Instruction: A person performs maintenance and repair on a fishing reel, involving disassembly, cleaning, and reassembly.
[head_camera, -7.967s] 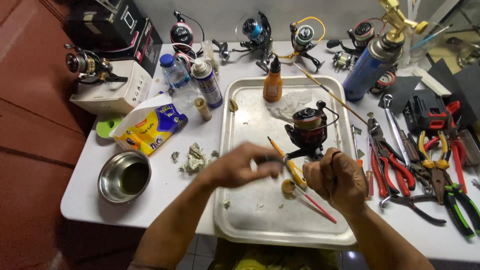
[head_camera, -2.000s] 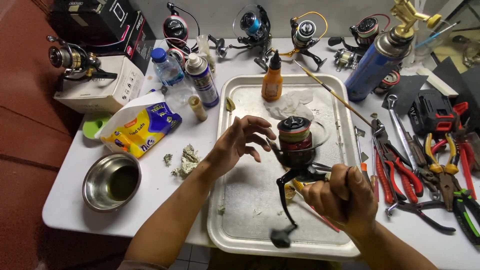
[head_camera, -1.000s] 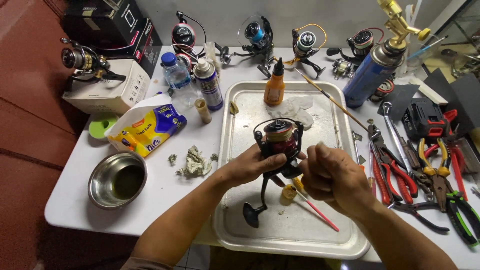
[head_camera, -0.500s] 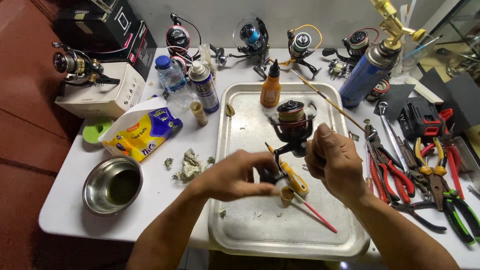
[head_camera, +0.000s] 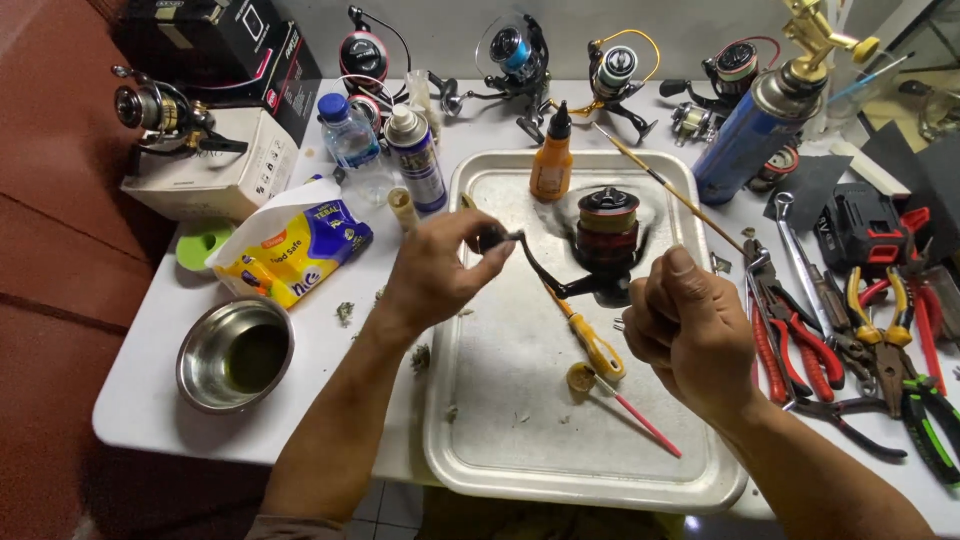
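Observation:
A black and red fishing reel (head_camera: 604, 240) is held upright over the metal tray (head_camera: 520, 460). My right hand (head_camera: 688, 335) grips the reel's foot from the right, fingers closed around it. My left hand (head_camera: 440, 268) pinches the knob of the reel's crank handle (head_camera: 524, 258), which sticks out to the left. On the tray below lie a yellow-handled tool (head_camera: 592, 342), a pink stick (head_camera: 640, 422) and a small round cap (head_camera: 580, 377).
Pliers and cutters (head_camera: 850, 340) lie at the right. A blue gas torch (head_camera: 752, 130), an orange dropper bottle (head_camera: 552, 160), a spray can (head_camera: 414, 158), other reels (head_camera: 512, 55) stand behind. A steel bowl (head_camera: 235, 354), tissue pack (head_camera: 292, 248) and boxes (head_camera: 215, 165) are left.
The reel has been turned upright and moved toward the tray's far side. My left hand went from the reel body to the crank knob. My right hand stays on the reel's foot.

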